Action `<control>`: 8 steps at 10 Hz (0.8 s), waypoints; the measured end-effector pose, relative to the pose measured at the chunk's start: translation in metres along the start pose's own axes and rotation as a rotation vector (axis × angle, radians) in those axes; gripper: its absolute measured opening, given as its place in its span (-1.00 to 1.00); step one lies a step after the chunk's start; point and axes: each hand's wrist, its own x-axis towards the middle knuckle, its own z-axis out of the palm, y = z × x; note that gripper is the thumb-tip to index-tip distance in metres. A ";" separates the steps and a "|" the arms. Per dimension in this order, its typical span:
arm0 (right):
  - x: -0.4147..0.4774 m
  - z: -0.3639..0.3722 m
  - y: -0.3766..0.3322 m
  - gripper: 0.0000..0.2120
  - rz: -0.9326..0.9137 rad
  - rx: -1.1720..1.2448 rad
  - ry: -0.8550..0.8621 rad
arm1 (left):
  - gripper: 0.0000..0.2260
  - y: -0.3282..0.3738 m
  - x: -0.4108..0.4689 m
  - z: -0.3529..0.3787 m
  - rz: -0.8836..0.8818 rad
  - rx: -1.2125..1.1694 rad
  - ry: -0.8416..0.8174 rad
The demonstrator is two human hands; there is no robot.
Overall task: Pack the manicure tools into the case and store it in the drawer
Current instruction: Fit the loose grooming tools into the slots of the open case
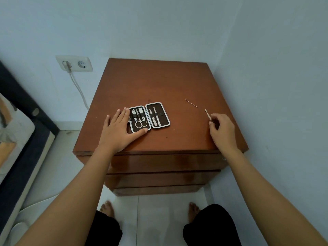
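Observation:
An open manicure case [164,121] with a dark lining and white rim lies flat on the brown wooden cabinet top [159,82]. Its left half holds clippers and small scissors [140,123]; its right half holds two slim metal tools [154,118]. My left hand [119,129] rests flat against the case's left edge, thumb along its front. At the right, my right hand [221,130] pinches the lower end of a thin metal tool [207,113] whose tip points away from me. Another thin, needle-like tool [191,103] lies loose on the top between case and right hand.
The cabinet stands in a wall corner, with closed drawer fronts [165,163] below its top. A wall socket [74,63] with a white cable is at the left. A dark bed frame [26,121] runs along the far left. My bare feet stand on the tiled floor.

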 end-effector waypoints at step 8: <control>0.005 0.015 -0.011 -0.87 0.230 -0.153 0.036 | -0.04 0.000 0.002 0.002 -0.004 0.000 0.011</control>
